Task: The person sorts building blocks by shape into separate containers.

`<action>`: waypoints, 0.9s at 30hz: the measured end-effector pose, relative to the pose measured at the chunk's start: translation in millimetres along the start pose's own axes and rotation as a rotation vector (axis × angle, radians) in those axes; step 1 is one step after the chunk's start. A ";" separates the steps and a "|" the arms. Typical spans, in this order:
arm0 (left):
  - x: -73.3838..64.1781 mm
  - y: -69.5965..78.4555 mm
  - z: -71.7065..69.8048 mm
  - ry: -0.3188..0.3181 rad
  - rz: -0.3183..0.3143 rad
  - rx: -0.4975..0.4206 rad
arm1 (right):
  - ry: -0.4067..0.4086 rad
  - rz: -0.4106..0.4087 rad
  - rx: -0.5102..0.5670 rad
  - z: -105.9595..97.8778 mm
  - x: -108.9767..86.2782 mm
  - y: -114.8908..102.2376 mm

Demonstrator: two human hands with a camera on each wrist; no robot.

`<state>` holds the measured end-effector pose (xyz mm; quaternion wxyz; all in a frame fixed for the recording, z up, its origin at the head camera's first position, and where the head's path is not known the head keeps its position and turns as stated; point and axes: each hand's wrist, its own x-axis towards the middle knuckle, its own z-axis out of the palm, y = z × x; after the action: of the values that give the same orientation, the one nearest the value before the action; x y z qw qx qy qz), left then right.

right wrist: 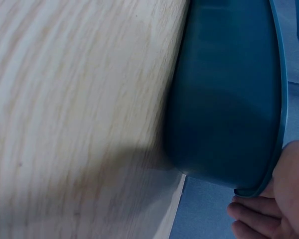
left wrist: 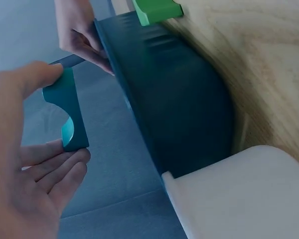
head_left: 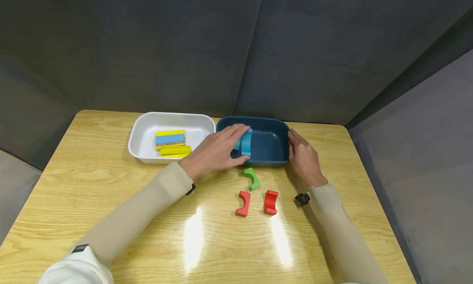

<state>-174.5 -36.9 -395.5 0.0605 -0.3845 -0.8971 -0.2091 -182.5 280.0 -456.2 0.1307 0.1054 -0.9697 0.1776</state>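
Observation:
My left hand (head_left: 218, 150) pinches a teal arch-shaped block (head_left: 246, 142) between thumb and fingers, over the dark blue bin (head_left: 271, 146). In the left wrist view, the block (left wrist: 72, 112) stands clear of the bin's rim, its notch facing the palm. At the bin's right end, my right hand (head_left: 306, 159) touches the rim with fairly straight fingers. The right wrist view has that hand (right wrist: 289, 199) beside the bin's outer corner; part of it is cut off. In front of the bin lies a green arch block (head_left: 252, 178), with two red arch blocks (head_left: 243, 203) nearer me.
A white bin (head_left: 134, 142) adjoins the dark one on the left. It holds several yellow blocks (head_left: 175, 150) and a blue one (head_left: 170, 139). Both bins stand near the wooden table's (head_left: 148, 218) back edge, before a dark grey partition (head_left: 166, 50).

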 end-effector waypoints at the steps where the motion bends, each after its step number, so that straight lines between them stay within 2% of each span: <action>1: 2.6 -0.7 1.5 -0.005 -0.004 0.004 | -0.001 0.000 0.001 0.5 -0.1 -0.1; 8: 22.9 -2.4 10.8 -0.053 -0.056 -0.020 | 0.006 -0.003 0.002 1.0 -0.7 -0.5; 13: 35.3 -5.8 20.6 -0.114 -0.108 -0.042 | 0.001 0.007 0.002 1.6 0.3 -0.8; 27: 56.7 -15.7 40.2 -0.205 -0.194 -0.068 | 0.010 -0.009 -0.001 2.0 0.7 1.7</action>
<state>-223.2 8.1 -421.8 -0.0650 -0.3170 -0.9240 -0.2037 -184.0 280.7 -458.3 0.1361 0.1087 -0.9686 0.1772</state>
